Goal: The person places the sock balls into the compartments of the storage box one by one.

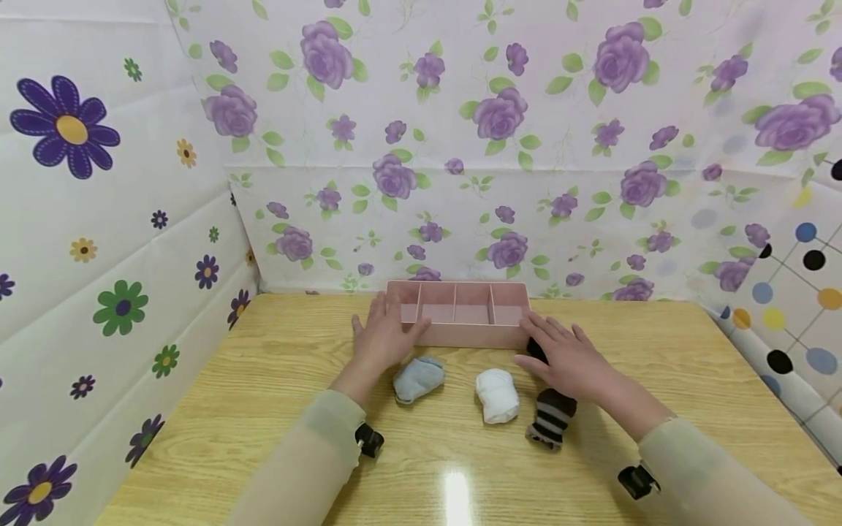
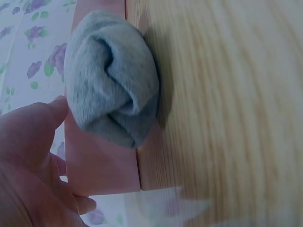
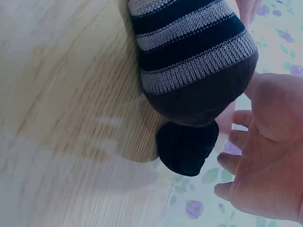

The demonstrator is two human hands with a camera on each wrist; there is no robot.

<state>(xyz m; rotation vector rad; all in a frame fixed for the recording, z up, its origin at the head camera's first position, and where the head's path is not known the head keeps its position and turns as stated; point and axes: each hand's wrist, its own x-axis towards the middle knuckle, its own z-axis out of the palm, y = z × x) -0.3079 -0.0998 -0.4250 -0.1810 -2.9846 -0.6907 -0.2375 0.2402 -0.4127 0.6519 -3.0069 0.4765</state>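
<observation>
A pink box (image 1: 473, 336) divided into compartments stands at the back of the table. My left hand (image 1: 384, 337) lies at its left end, thumb at the front wall and fingers spread along the side. At the right end, my right hand (image 1: 571, 361) has its fingers extended, fingertips right at the corner. In front of the box lie a rolled grey-blue sock (image 1: 419, 380), a rolled white sock (image 1: 498, 396) and a black-and-grey striped sock (image 1: 551, 420). A black sock (image 3: 187, 147), partly hidden by the right hand in the head view, lies beyond the striped one.
The wooden table (image 1: 276, 365) meets a flowered cloth (image 1: 454, 219) hung right behind the box. Another patterned cloth (image 1: 158, 241) hangs along the left side, and a dotted one (image 1: 789, 314) along the right.
</observation>
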